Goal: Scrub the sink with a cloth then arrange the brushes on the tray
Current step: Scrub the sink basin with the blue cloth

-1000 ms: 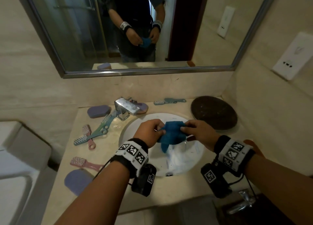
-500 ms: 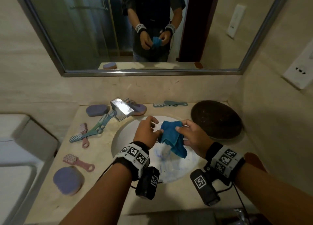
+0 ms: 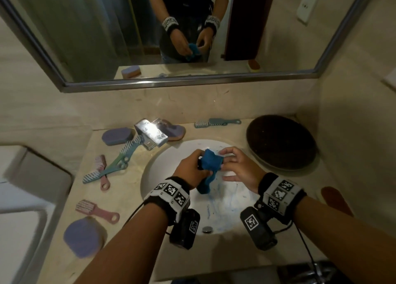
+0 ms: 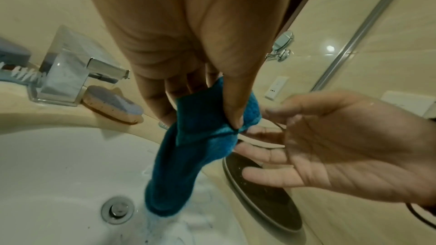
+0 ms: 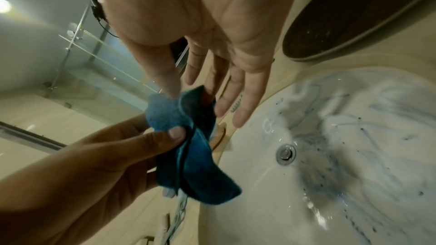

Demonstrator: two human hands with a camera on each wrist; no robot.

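Observation:
A blue cloth (image 3: 211, 163) (image 4: 200, 152) (image 5: 188, 156) hangs bunched over the white sink (image 3: 227, 200), whose bowl is streaked with blue. My left hand (image 3: 192, 168) (image 4: 202, 116) pinches the cloth's upper part between thumb and fingers. My right hand (image 3: 229, 163) (image 5: 202, 100) is beside it with straight, spread fingers, the thumb tip touching the cloth's top edge. A dark round tray (image 3: 280, 142) lies right of the sink. Teal brushes (image 3: 216, 122) (image 3: 128, 151) and pink brushes (image 3: 96, 209) (image 3: 102, 170) lie scattered on the counter.
The chrome faucet (image 3: 150, 133) stands at the sink's back left. Purple scrub pads (image 3: 116, 135) (image 3: 82, 238) (image 3: 173, 130) lie on the beige counter. The drain (image 3: 206, 229) is near me. A mirror fills the wall behind, and a wall stands close on the right.
My right hand has let go of its pinch on the cloth and spread its fingers. The left hand now holds the gathered cloth alone. The head view has tilted down.

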